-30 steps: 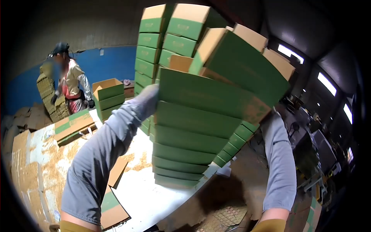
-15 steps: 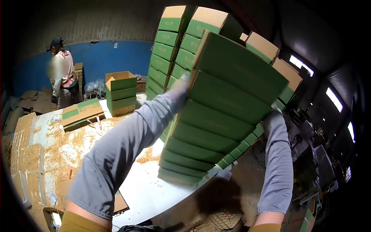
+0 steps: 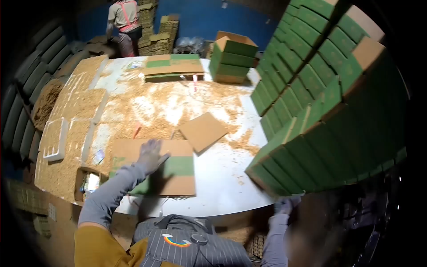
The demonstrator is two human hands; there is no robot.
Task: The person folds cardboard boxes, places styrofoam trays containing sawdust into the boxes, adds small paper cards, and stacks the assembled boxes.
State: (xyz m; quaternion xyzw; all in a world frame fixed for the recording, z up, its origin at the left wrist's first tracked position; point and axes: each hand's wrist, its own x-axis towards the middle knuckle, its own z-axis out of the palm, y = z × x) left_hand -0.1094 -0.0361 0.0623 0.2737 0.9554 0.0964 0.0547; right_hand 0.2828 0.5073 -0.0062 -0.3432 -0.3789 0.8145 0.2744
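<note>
My left hand [image 3: 152,156], gloved in grey, is over a flattened green-and-brown cardboard box [image 3: 180,171] near the table's front edge. Its fingers are stretched out and its thumb stands apart; whether the palm presses on the cardboard I cannot tell. A square brown cardboard piece [image 3: 203,131] lies just beyond, overlapping the flat box's corner. Low at the table edge, my right hand [image 3: 287,204] is by the bottom corner of a tall stack of green cardboard boxes [image 3: 302,151]. Blur and shadow hide its fingers.
Brown shavings and white trays [image 3: 57,149] cover the left of the white table [image 3: 213,187]. More flat boxes [image 3: 173,66] and an open-topped box stack [image 3: 231,60] stand at the back. A person [image 3: 124,24] is beyond the table, near the blue wall.
My left hand has left the box stack and moved down-left over the flat cardboard. My right hand has dropped from the stack's side to the table edge. The view has turned left and downward.
</note>
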